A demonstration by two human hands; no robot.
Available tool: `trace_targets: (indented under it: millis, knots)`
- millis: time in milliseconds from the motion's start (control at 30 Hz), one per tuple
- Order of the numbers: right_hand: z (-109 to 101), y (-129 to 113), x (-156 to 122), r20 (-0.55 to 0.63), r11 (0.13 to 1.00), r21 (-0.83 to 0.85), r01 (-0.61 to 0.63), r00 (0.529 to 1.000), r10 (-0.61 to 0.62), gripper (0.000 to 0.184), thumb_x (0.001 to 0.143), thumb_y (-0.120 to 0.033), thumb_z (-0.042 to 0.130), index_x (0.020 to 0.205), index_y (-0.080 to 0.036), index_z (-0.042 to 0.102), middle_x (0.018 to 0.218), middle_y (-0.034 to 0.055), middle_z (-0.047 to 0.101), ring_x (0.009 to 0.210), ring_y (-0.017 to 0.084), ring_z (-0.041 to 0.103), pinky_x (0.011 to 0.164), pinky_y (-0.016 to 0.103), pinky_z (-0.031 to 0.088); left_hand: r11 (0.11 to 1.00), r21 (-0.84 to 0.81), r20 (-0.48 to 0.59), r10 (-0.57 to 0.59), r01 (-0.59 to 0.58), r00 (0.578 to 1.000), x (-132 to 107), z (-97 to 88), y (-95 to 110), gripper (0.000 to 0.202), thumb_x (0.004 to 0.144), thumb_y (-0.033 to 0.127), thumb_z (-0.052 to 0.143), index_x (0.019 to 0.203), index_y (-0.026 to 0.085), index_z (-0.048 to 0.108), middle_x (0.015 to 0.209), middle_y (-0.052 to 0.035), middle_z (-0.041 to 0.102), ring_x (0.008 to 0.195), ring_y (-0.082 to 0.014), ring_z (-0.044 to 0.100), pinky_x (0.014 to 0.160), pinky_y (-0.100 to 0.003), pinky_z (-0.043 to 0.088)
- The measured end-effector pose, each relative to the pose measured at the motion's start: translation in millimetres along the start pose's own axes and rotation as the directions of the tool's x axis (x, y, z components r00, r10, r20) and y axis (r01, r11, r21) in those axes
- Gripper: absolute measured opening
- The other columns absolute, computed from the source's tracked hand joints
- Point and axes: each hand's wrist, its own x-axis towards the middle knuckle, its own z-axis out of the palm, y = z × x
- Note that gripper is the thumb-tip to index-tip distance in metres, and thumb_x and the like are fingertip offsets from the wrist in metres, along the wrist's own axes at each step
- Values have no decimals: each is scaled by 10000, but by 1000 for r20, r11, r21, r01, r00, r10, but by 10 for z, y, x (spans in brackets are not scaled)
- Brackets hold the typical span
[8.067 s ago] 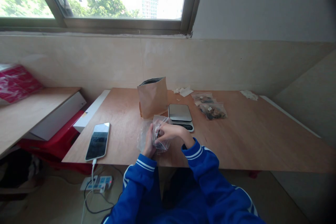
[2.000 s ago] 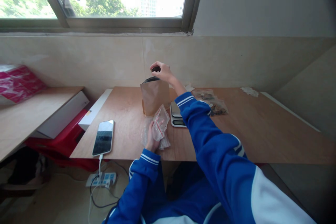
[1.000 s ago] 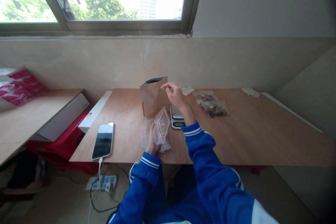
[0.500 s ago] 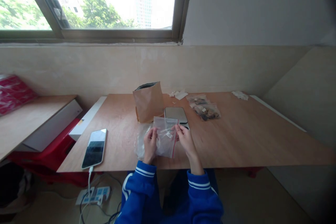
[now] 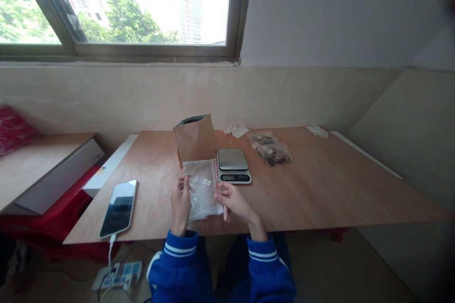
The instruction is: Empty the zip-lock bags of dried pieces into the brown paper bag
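A clear zip bag (image 5: 202,194) with a small white label and a red stripe along its right side is between my hands, low over the table. My left hand (image 5: 181,201) pinches its left edge between thumb and fingers. At the striped edge, my right hand (image 5: 236,202) grips the bag with the thumb on top. More clear plastic seems to lie under the bag, though I cannot make out its layers. Just beyond my right hand is a kitchen scale (image 5: 233,161) with a bare metal plate. Behind the bag stands an open brown paper pouch (image 5: 195,139).
Filled zip bags (image 5: 275,152) with dark and brown pieces lie right of the scale. Crumpled white paper (image 5: 237,130) is near the wall, with another scrap (image 5: 317,131) farther right. A phone (image 5: 119,208) on a charging cable (image 5: 111,255) lies at the left edge.
Both hands have moved left and lowered the zip bag towards the table, uncovering the front of the scale. The camera view has shifted slightly.
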Motion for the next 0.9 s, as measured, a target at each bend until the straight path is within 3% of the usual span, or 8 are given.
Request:
trace_targets:
  millis: [67,133,200,300,400,600,733,900]
  knots:
    - [-134,95,39,-141,996,-85,35,989,-47,459,794,-574,599,1059,-204,539,844,44,696,427,139,595,327,223,396,997,78,-21,-21,23,1000,19,-45,-55,424,924,503,391,1039,160,610,694,-42,634,669,-224,639,627,-322,478]
    - [-376,209,96,-375,966,-235,109,907,-193,401,836,-548,520,1032,-204,582,931,85,689,602,187,648,417,270,469,982,177,-36,-66,71,997,29,-65,-133,416,937,451,372,1155,147,552,754,-60,653,690,-237,651,656,-351,489]
    - [-722,325,171,-568,880,-453,143,714,-409,353,855,-497,467,969,-196,610,989,122,677,834,243,653,675,375,552,959,268,-56,-77,90,995,33,-70,-221,462,923,412,410,1279,123,463,890,-102,666,768,-258,666,710,-394,507]
    - [-1344,466,311,-666,717,-693,-83,456,-591,317,828,-381,444,979,-155,606,1042,186,619,1074,316,554,973,518,425,928,370,-111,97,-49,989,31,-71,-291,587,869,391,508,1352,76,398,1175,-203,586,1067,-318,610,895,-483,486]
    - [-1898,555,459,-672,613,-740,-277,338,-659,429,768,-320,510,1138,-107,539,1237,238,495,1214,361,444,1019,543,351,856,497,-86,212,-142,974,1,-50,-240,611,860,396,527,1384,106,411,1355,-231,460,1255,-364,476,1012,-563,398]
    - [-2330,640,665,-591,452,-803,-389,420,-688,574,762,-339,582,1272,-114,447,1388,247,361,1279,367,352,1025,511,328,743,617,252,125,-259,960,-224,277,-243,570,907,429,480,1433,214,440,1572,-163,291,1448,-366,262,1136,-579,229]
    - [-2303,621,679,-623,478,-774,-415,368,-690,401,783,-319,573,1141,-139,546,1310,221,462,1163,334,441,966,472,373,654,696,322,82,-295,943,-352,527,-403,660,915,465,438,1486,141,375,1549,-190,348,1467,-373,218,1152,-615,148]
    - [-2241,519,570,-657,594,-754,-281,309,-688,179,796,-243,483,906,-153,592,1074,192,601,1002,288,541,913,440,421,624,717,359,51,-311,932,-312,520,-436,654,924,472,420,1494,155,368,1561,-163,330,1476,-346,210,1167,-596,126]
